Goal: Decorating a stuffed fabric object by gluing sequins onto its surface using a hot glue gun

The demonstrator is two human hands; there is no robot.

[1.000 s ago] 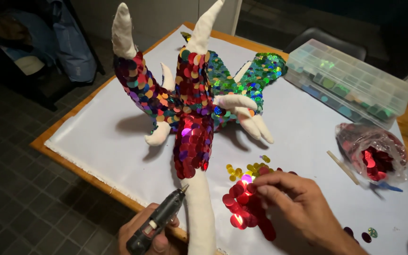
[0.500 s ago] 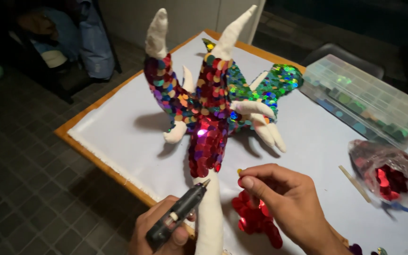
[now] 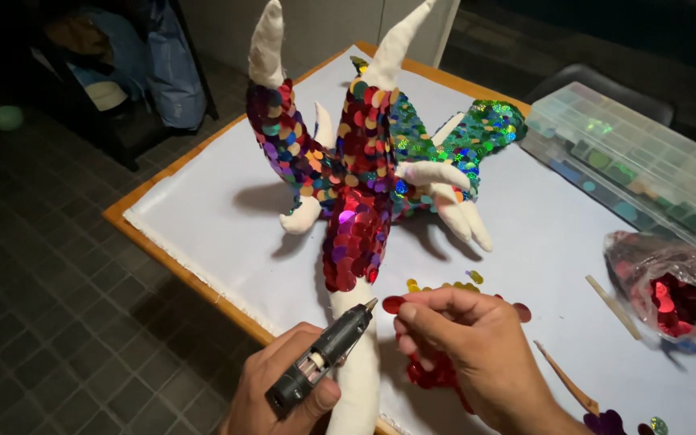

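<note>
A white stuffed fabric figure with several pointed limbs stands on the table, partly covered in red, multicoloured and green sequins. My left hand grips a black glue gun, its nozzle pointing at the bare white limb just below the red sequins. My right hand pinches a single red sequin right by the nozzle tip. Under that hand lies a pile of red sequins, partly hidden, with a few yellow sequins beyond it.
A white sheet covers the wooden table. A clear compartment box of sequins sits at the back right, a plastic bag of red sequins to the right, and two thin wooden sticks nearby. Dark tiled floor lies to the left.
My right hand lifted a red sequin off the pile and brought it left to the glue gun's tip. The glue gun rose slightly toward the white limb.
</note>
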